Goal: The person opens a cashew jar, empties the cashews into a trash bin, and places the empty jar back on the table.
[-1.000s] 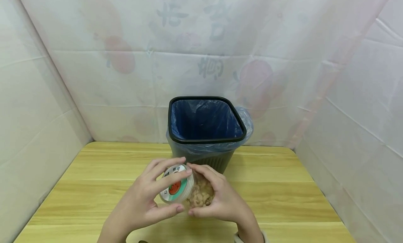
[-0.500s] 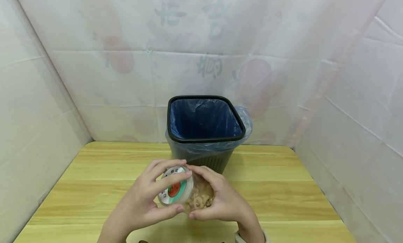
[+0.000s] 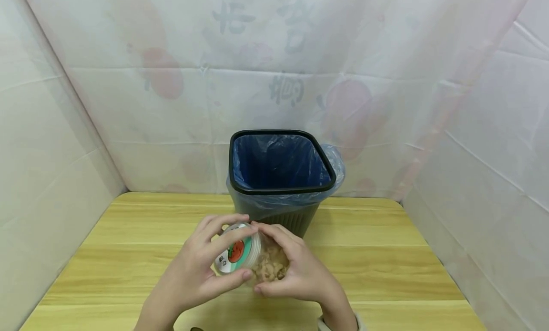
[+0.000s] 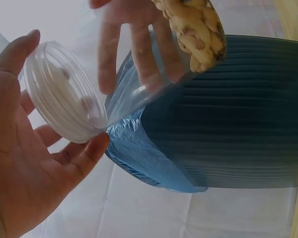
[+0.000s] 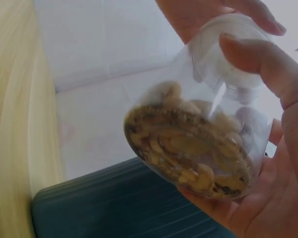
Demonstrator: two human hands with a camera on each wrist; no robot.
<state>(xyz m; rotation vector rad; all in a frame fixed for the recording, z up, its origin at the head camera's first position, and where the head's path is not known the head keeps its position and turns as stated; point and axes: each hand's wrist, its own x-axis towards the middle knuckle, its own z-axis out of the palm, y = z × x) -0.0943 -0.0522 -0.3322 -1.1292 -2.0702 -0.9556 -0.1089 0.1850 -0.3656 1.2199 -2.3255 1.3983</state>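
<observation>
Between my hands is a clear plastic jar (image 5: 188, 99) with pale curved nuts, like cashews (image 3: 269, 268), gathered at its bottom end. My right hand (image 3: 296, 269) grips the jar's body, thumb on the near side and fingers on the far side. The lid (image 3: 236, 254) is clear, screw-type, with a round tomato label facing me. My left hand (image 3: 201, 264) holds it by the rim between thumb and fingers. In the left wrist view the lid (image 4: 64, 94) sits right at the jar's mouth, tilted to it. The jar is held tilted above the table.
Behind the hands stands a dark ribbed waste bin (image 3: 296, 219) with a black rim and a blue bag liner (image 3: 274, 159). It is on a wooden table (image 3: 377, 254). White printed cloth (image 3: 257, 97) walls the back and sides. A small dark object (image 3: 196, 329) shows at the bottom edge.
The lid has turned a little, its label now facing further left with its top characters mostly behind a finger. Both hands have shifted only slightly, and the bin stands where it was.
</observation>
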